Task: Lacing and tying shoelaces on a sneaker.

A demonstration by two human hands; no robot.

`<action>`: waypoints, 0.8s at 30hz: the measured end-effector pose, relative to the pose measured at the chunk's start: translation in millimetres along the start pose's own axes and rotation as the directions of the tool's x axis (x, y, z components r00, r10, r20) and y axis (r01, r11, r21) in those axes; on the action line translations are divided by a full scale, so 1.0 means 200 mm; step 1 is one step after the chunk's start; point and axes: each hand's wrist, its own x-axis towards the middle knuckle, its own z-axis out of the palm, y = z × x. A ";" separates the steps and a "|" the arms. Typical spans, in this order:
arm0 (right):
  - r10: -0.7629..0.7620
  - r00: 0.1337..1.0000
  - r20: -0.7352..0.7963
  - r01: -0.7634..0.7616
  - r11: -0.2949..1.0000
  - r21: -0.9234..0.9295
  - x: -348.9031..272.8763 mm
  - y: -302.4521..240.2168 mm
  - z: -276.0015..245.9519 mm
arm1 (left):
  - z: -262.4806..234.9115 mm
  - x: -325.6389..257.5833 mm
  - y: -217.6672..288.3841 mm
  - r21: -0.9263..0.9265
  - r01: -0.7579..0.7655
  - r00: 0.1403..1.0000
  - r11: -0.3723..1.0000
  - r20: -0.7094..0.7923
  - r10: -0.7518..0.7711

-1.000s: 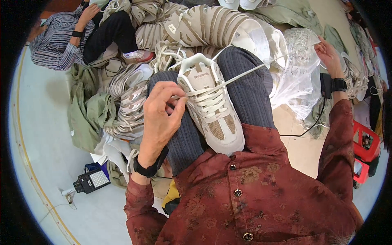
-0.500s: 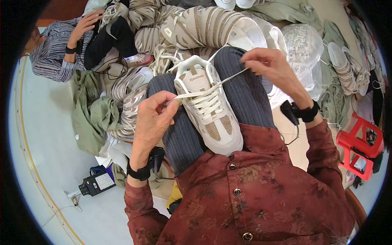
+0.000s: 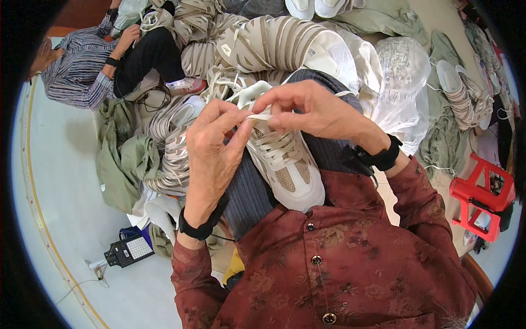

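Observation:
A white and beige sneaker (image 3: 290,170) lies between my thighs with its toe toward me. Its heel end is partly covered by my hands. My left hand (image 3: 216,142) pinches the pale shoelace (image 3: 259,117) between thumb and forefinger above the tongue. Close beside it, my right hand (image 3: 312,112) pinches the same lace, so only a short stretch shows between the fingertips. Below the hands, the crossed laces (image 3: 276,145) run through the eyelets. A loose lace end lies across my right knee.
Long curved stacks of beige shoe pieces (image 3: 268,44) lie beyond my knees. A clear plastic bag (image 3: 402,82) and a red stool (image 3: 482,192) are at the right. Green cloth (image 3: 129,164) and a black lamp (image 3: 129,249) lie left. Another person (image 3: 82,66) sits at the far left.
My right hand has come left and toward my left hand, from beyond my right knee to above the shoe. The lace, stretched between them before, now shows only briefly between the fingertips.

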 end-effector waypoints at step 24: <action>0.312 0.562 -0.766 0.528 0.576 0.623 -1.32 0.34 -1.24 | 0.07 0.02 0.03 -0.455 0.551 0.832 0.700 0.365 -0.418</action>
